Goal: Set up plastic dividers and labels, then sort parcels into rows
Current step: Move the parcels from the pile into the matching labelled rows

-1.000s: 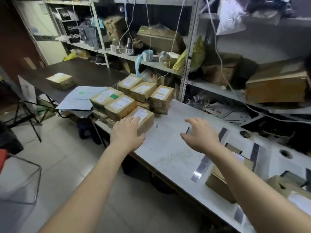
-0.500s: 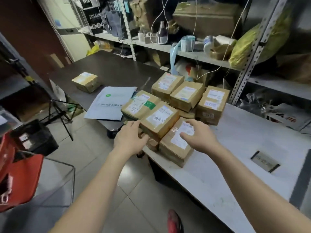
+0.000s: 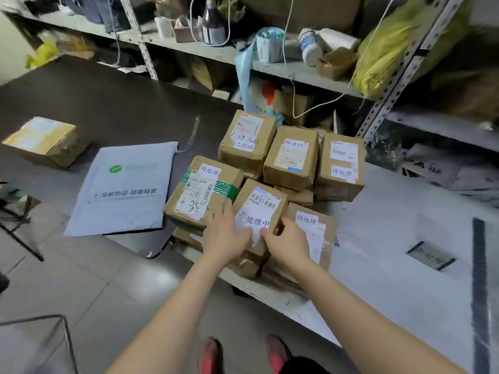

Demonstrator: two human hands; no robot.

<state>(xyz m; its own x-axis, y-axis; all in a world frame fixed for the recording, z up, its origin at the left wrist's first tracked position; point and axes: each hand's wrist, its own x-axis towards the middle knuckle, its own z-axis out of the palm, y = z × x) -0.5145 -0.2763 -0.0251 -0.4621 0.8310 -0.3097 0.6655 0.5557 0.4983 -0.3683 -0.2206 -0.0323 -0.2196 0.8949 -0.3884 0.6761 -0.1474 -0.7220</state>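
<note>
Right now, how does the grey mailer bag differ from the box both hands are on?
The grey mailer bag is a flat soft pouch; the box is rigid brown cardboard. The bag lies alone, untouched, on the dark table; the box sits atop a stack, held by the left hand and right hand. Both carry printed text.

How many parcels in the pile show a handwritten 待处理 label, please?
3: the green-taped box at left, the back-right box, and the front-right box. Lower parcels may hide more.

Bare forearms, red shoes (image 3: 276,352)

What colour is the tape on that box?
Green tape, wrapped around the cardboard box; head view.
</note>
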